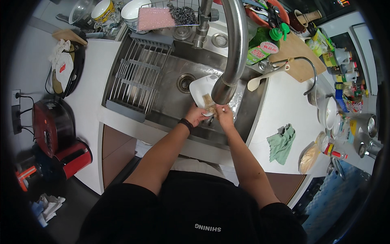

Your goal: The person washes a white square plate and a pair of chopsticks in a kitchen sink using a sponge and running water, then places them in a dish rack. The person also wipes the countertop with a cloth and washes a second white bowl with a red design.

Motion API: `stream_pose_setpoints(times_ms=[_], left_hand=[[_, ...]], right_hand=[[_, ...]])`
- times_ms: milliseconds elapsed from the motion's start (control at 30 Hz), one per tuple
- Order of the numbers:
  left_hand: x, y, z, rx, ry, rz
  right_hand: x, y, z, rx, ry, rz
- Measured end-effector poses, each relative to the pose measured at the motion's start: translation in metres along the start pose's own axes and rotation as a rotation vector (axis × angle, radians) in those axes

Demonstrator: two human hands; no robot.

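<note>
My left hand point(195, 115), with a dark beaded bracelet at the wrist, grips the near rim of a white dish point(201, 85) tilted over the sink. A wrinkled tan cloth point(209, 102) lies against the dish's inner face. Its lower end is bunched in the fingers of my right hand point(225, 117). A small white bit shows at those fingers; I cannot tell what it is. The steel faucet point(236, 52) arches above and hides the dish's right part. Below is the wet stainless sink point(173, 65) with its round drain point(186, 83).
A steel drying rack point(137, 76) spans the sink's left side. At the right rim rest a pale spoon point(265, 77) and a green detergent bottle point(262, 45). A green cloth point(281, 143) lies on the right counter, near stacked bowls point(329, 113). A red appliance point(50, 126) stands left.
</note>
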State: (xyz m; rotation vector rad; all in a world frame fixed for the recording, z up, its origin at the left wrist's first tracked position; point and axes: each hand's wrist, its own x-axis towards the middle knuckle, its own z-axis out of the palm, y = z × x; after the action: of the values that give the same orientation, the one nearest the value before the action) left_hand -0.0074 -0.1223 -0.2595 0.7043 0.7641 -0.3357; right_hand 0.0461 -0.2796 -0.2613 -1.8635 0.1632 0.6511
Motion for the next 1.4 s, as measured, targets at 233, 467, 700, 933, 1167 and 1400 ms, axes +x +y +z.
stream_pose_setpoints(times_ms=[233,467,700,933,1167,1400], left_hand=[[-0.020,-0.001,0.016,0.013,0.094,0.215],[-0.016,-0.004,0.004,0.166,0.219,0.268],[-0.041,0.029,0.012,0.105,-0.016,0.215],[-0.037,0.015,0.002,0.271,0.089,0.339],[-0.040,0.013,0.023,0.131,0.241,0.432],[-0.053,0.038,0.006,0.165,-0.076,0.210]], right_hand=[[-0.020,-0.047,0.029,0.417,0.006,0.560],[-0.020,-0.023,0.047,0.344,0.119,0.249],[-0.023,-0.039,0.026,0.479,0.200,0.274],[-0.039,-0.048,0.027,0.495,0.197,0.260],[-0.052,-0.061,0.051,0.378,0.192,0.402],[-0.011,-0.010,0.024,0.499,0.304,-0.094]])
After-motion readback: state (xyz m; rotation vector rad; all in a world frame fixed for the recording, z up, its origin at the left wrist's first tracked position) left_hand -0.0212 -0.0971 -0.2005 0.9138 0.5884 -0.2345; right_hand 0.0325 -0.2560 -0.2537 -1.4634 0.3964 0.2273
